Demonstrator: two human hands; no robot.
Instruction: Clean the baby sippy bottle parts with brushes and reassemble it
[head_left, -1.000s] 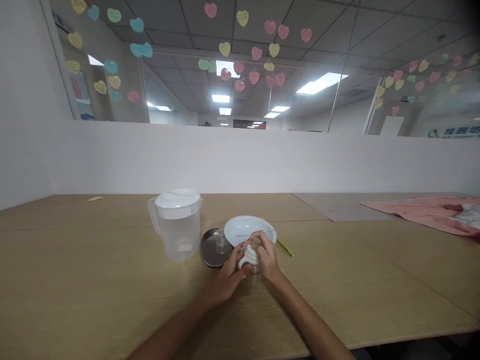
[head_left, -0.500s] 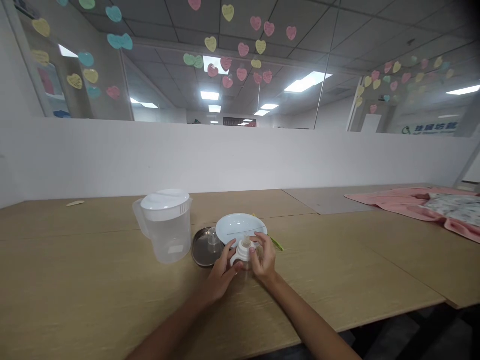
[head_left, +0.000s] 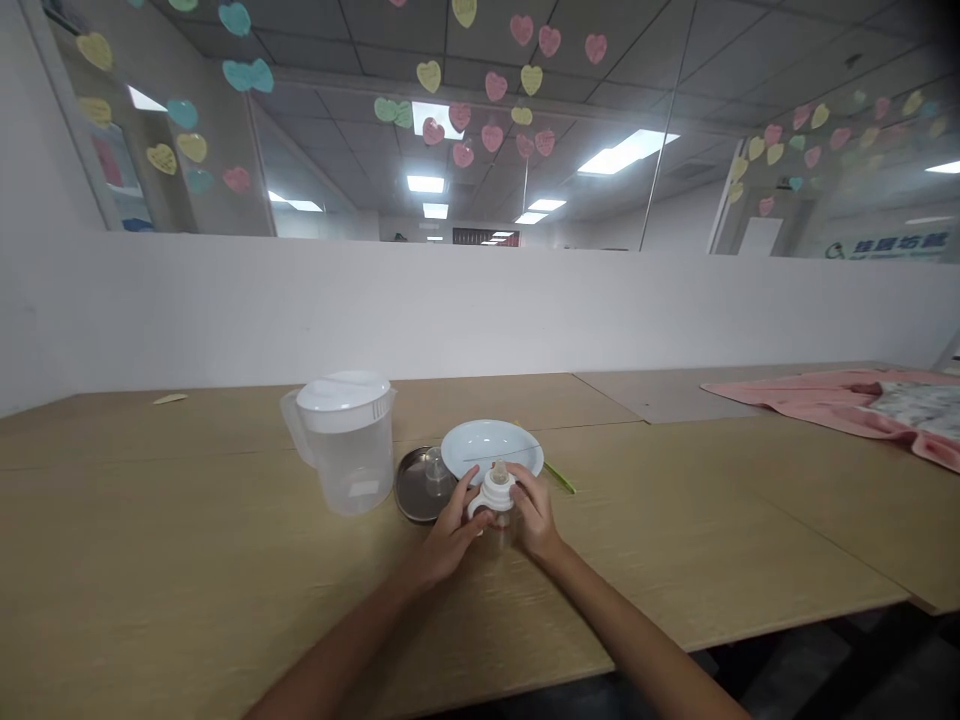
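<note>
Upright between my two hands, just in front of the white bowl, is a baby bottle with a white collar, a side handle and a clear nipple on top. My left hand grips it from the left, around the handle side. From the right, my right hand holds the white collar, thumb and fingers bent against it. The lower part of the bottle is clear, and fingers hide some of it. Behind the bottle sits the white bowl. To its left, a clear dome-shaped cap rests in a round metal dish.
A clear plastic pitcher with a white lid stands left of the metal dish. A thin green object lies right of the bowl. Pink cloth covers the table's far right. A flat beige piece lies far left.
The whole view has shifted slightly, so things appear a little further right and higher. Both hands stay on the bottle; the right fingers have moved slightly around its collar.
</note>
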